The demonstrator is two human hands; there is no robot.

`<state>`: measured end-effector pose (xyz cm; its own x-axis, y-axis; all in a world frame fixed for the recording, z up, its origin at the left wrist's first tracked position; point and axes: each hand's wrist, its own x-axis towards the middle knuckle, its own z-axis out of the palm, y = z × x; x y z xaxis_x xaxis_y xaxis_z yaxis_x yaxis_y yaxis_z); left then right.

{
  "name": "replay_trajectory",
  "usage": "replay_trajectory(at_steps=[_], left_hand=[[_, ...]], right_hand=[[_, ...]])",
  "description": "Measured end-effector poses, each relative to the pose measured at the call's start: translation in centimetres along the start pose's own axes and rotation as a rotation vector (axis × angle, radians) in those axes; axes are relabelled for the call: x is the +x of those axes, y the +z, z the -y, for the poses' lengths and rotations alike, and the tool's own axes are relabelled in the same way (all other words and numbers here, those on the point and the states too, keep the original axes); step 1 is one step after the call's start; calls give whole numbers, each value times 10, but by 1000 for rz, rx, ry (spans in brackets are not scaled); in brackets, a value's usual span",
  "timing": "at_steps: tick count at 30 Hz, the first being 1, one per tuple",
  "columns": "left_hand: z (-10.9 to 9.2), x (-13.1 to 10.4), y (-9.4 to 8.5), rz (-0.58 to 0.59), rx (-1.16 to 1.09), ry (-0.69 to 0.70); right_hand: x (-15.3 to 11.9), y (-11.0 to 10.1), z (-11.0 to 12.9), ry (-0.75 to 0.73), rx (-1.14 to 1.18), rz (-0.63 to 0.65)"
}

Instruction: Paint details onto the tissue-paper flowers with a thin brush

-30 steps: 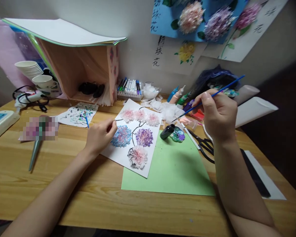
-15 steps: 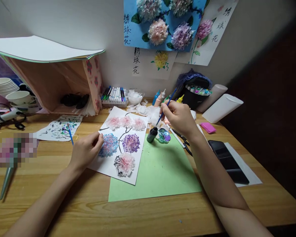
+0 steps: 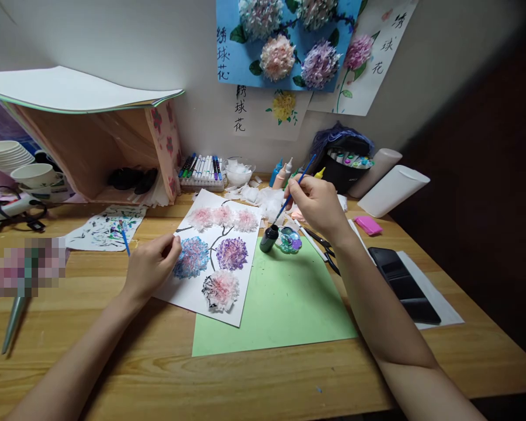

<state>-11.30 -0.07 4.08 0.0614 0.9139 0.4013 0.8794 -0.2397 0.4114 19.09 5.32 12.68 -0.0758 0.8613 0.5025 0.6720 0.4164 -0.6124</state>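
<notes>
A thin blue paintbrush (image 3: 294,187) is pinched in my right hand (image 3: 318,202), its tip down at the mouth of a small dark bottle (image 3: 269,241). Touching or just beside that bottle lies a flower-shaped palette (image 3: 289,240) smeared with green and purple paint. My left hand (image 3: 153,261) rests, loosely closed, over the left edge of a white sheet (image 3: 221,248); the undersides of its fingers are hidden. Raised tissue-paper flowers cover the sheet: pink ones on top, a blue one (image 3: 191,257) beside my left fingers, a purple one (image 3: 232,253), and a pink one with black-painted petals (image 3: 220,291).
Under the sheet and bottle lies green paper (image 3: 284,310). Scissors (image 3: 328,254), a pink packet (image 3: 368,225) and a black case (image 3: 403,286) are at right. Tissue scraps (image 3: 263,199), markers (image 3: 204,169) and paint bottles (image 3: 281,174) line the back. A paint-marked cloth (image 3: 107,228) lies left.
The brush tip has come down slightly to the bottle's mouth. My left hand stays by the blue flower, and the view has shifted a little.
</notes>
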Motion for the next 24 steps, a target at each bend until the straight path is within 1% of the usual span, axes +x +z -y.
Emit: replay_trajectory(at_steps=[6,10,12,15,18,21,24], left_hand=[[0,0,3,-15,15,3],[-1,0,4,-31,11,18],[0,0,4,-41,11,25],[1,0,3,-57,10,30],[2,-1,2,-68,7,34],[1,0,2,-71,12,37],[1,0,2,-71,19,36]], right_hand=[[2,-7,-2,21,157,-77],[-1,-13,5,-69,281,-81],[-4,-14,10,-104,304,-70],[-9,-14,16,-120,238,-96],[-10,-11,16,-114,80,-117],[-8,-7,12,-98,-58,-93],[-7,-1,8,-79,-118,-67]])
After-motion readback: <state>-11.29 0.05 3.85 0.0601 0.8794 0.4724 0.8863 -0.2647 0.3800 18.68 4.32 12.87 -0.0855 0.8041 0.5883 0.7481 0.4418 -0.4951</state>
